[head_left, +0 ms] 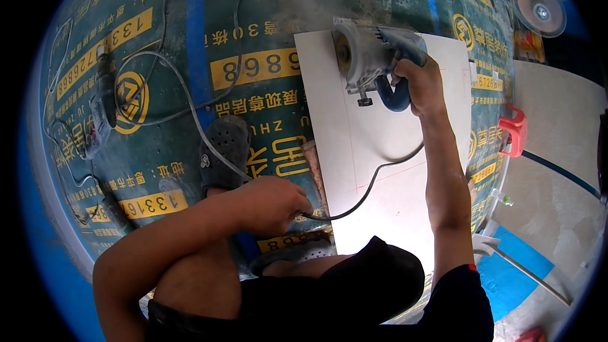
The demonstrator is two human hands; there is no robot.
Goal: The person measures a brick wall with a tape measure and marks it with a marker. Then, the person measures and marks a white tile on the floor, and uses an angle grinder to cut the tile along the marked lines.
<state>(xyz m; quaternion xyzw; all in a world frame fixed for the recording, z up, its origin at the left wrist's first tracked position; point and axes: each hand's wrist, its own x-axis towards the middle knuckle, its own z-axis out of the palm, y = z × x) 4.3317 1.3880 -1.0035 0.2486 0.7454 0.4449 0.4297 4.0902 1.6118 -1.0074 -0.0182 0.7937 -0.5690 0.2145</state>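
My right hand point(421, 85) is wrapped round the blue handle of a dusty handheld circular saw point(364, 57). The saw rests on the far end of a large white slab point(392, 145), its round blade at the left side. Pale dust hangs just beyond it. Thin red lines run along the slab's surface. Lower down, my left hand point(278, 202) is closed on a power cord point(373, 180), to the left of the slab. From there the black cord curves across the slab towards the saw; a grey length runs back to the left.
Printed green sheeting point(171, 171) covers the floor. A power drill point(101, 104) and loose cables lie at left. My feet, in grey clogs point(225, 149), are beside the slab. At right are a red plastic stool point(513, 131), a blue sheet point(513, 272) and a round disc point(538, 9).
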